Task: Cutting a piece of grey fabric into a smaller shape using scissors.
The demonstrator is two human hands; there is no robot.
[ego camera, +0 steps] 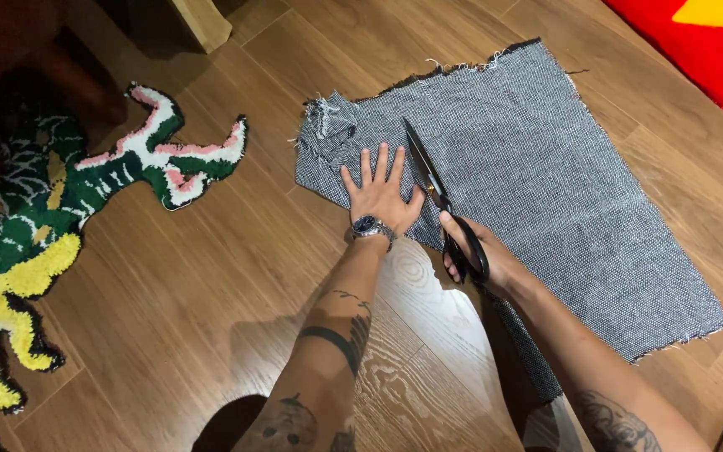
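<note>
We count one grey cloth (529,176) spread on the wood floor (186,293), and we take that cloth as our landmark. On it we count two hands, the left hand (381,197) flat near its left edge and the right hand (483,255) at its lower edge, plus one pair of scissors (438,191) and one watch (370,225). Off the cloth we count two rugs: one green rug (60,209) well to its left, one red rug (705,42) beyond its upper right corner.
</note>
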